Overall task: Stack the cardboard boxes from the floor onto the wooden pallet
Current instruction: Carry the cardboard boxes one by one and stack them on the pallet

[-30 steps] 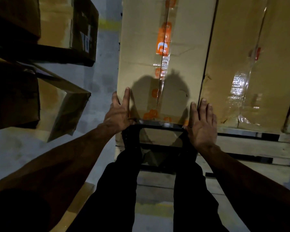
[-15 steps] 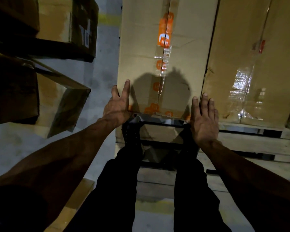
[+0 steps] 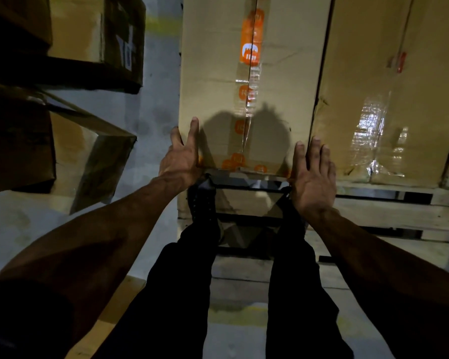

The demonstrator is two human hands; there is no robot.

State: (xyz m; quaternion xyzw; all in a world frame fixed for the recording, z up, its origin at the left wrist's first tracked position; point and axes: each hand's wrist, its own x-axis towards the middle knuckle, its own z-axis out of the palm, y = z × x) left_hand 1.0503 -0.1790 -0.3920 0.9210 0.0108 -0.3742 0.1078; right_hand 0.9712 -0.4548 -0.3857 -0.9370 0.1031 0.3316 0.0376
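Observation:
A long cardboard box [image 3: 218, 81] sealed with orange-printed tape lies on the wooden pallet [image 3: 389, 216], its near end just in front of me. My left hand [image 3: 182, 156] rests flat on its near left corner, thumb over the left edge. My right hand [image 3: 313, 172] lies flat with fingers spread on its near right corner, over the gap to a second cardboard box [image 3: 379, 99] with clear tape beside it on the pallet. Neither hand is closed around anything.
My legs in dark trousers [image 3: 182, 294] stand on the pallet's near slats. To the left, across a strip of grey floor [image 3: 151, 120], stand other cardboard boxes [image 3: 94, 29], one with an open flap [image 3: 101, 151]. A yellow floor line runs below the pallet.
Both hands have slid a little forward with the box's near end, which has shifted slightly away from me on the pallet. The hands stay flat on its corners.

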